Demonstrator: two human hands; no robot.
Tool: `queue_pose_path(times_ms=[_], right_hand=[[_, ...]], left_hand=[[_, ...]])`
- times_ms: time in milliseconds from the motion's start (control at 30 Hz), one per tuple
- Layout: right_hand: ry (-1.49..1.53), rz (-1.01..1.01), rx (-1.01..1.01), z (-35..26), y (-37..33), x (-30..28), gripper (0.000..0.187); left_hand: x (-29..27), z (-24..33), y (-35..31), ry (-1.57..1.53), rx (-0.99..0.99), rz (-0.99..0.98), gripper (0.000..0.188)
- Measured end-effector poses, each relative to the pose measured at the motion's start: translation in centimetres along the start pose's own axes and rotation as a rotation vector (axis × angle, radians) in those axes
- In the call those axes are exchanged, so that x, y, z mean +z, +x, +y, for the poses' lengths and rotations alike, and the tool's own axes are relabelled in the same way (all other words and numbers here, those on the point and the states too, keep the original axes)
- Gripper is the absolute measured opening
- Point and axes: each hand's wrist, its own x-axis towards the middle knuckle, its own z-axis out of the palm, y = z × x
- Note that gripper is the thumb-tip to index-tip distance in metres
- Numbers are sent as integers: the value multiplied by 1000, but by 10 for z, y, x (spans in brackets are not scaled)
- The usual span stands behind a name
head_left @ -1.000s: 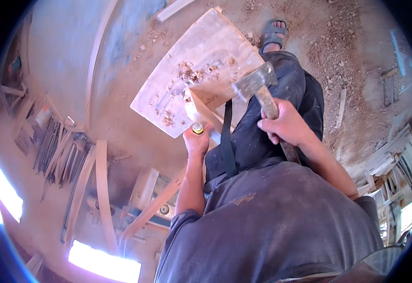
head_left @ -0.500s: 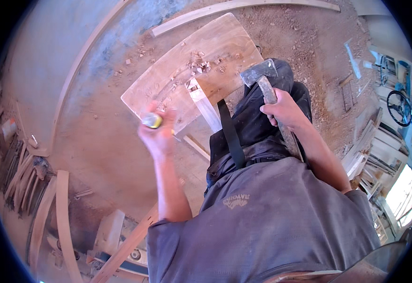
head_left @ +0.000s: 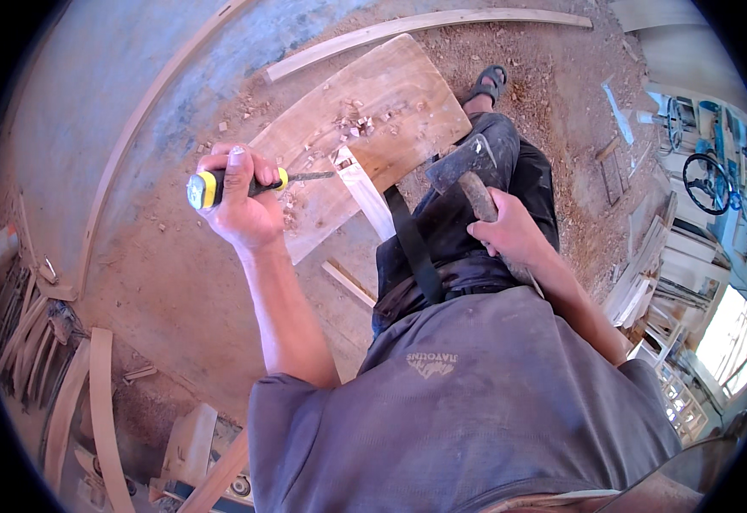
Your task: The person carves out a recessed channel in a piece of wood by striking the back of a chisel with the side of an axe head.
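Note:
My left hand point(head_left: 249, 205) is wrapped round the yellow and black handle of a chisel point(head_left: 212, 189). Its thin metal shaft points right, with the tip close to the end of a pale squared wooden piece point(head_left: 367, 201). That end has a cut opening and lies over a wide wooden board point(head_left: 408, 85); its other end runs under a dark strap point(head_left: 412, 244) by my lap. In my right hand point(head_left: 514, 229) is the wooden handle of an axe point(head_left: 457, 167), its grey metal head held above my thigh. The lower part of the handle is partly hidden by the hand and forearm.
Wood chips point(head_left: 358, 126) are scattered over the board. A long curved timber point(head_left: 425, 27) lies beyond it, and a short batten point(head_left: 348, 282) is on the floor nearer me. Curved timbers point(head_left: 104, 410) stand at lower left. A black steering wheel point(head_left: 707, 184) is at far right.
My left hand has moved left and up, turning the chisel so its shaft points at the wooden piece. The axe has shifted slightly left and down with my right hand. A sandalled foot now shows.

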Motion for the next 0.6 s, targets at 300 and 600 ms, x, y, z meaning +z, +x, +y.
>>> queue_pose_path(times_ms=[300,600], right_hand=[[4,-42,15,4,12,-7,39],[-2,133,-210,-30,8,-20,38]], left_hand=[[13,-26,4,64,-63,-76,17],[65,-41,-8,558,-119,-393,16]])
